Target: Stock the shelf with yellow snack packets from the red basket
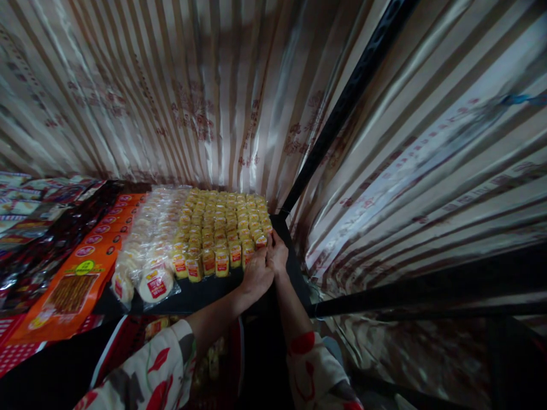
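Rows of small yellow wrapped cakes (208,261) stand packed on a dark shelf (192,300), several with red and white labels to the front. At the right front corner of these rows, my left hand (257,276) is closed with its fingers at the end packets. My right hand (278,254) touches it from the right, its fingers curled along the side of the end row. Between the two hands a small wrapped cake (261,241) shows in part. My fingertips are partly hidden by the hands and packets.
Left of the cakes lie clear packs of round white pastries (156,285), then orange snack bags (72,296) and dark shiny packets (38,250). Below the shelf is a red container (128,336) with packets inside. A black metal post (329,134) and striped plastic sheeting (205,97) bound the back.
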`<state>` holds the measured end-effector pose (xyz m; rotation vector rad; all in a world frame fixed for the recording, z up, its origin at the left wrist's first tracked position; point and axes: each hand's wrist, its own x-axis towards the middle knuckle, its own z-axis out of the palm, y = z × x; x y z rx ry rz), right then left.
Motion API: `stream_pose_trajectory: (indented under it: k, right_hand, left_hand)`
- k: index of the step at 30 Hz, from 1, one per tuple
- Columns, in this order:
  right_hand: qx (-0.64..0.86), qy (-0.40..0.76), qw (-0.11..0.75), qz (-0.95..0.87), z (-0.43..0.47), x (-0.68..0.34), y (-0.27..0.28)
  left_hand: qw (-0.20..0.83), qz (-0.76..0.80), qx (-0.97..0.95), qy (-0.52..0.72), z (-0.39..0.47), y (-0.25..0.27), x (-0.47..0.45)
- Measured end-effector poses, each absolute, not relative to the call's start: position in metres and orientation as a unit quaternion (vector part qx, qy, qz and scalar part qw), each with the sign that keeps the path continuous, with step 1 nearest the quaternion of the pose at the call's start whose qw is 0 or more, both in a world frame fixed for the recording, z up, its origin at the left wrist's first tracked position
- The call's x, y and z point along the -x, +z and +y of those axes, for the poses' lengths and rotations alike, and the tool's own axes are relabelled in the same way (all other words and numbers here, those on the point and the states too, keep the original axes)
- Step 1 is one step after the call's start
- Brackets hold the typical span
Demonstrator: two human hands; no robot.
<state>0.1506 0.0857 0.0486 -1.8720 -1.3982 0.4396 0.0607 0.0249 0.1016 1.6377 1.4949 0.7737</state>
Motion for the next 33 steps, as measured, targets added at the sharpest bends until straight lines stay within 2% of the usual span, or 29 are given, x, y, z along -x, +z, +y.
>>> stream_pose_trajectory:
  k: [20,26,30,33]
  right_hand:
    - [0.723,0.168,0.453,-0.495,0.068,-0.151,0.046]
    - [0.676,0.149,0.585,-0.422,0.003,-0.122,0.062]
    - [0.635,0.230,0.611,-0.413,-0.058,-0.079,0.067]
    - [0.621,0.323,0.537,-0.471,-0.094,-0.047,0.057]
  left_hand:
    - [0.388,0.584,-0.655,0.281,0.008,0.103,-0.053]
    - [0.411,0.551,-0.677,0.263,-0.027,0.101,-0.024]
    - [0.453,0.507,-0.701,0.216,-0.062,0.082,0.018]
    - [0.480,0.517,-0.690,0.162,-0.084,0.053,0.055]
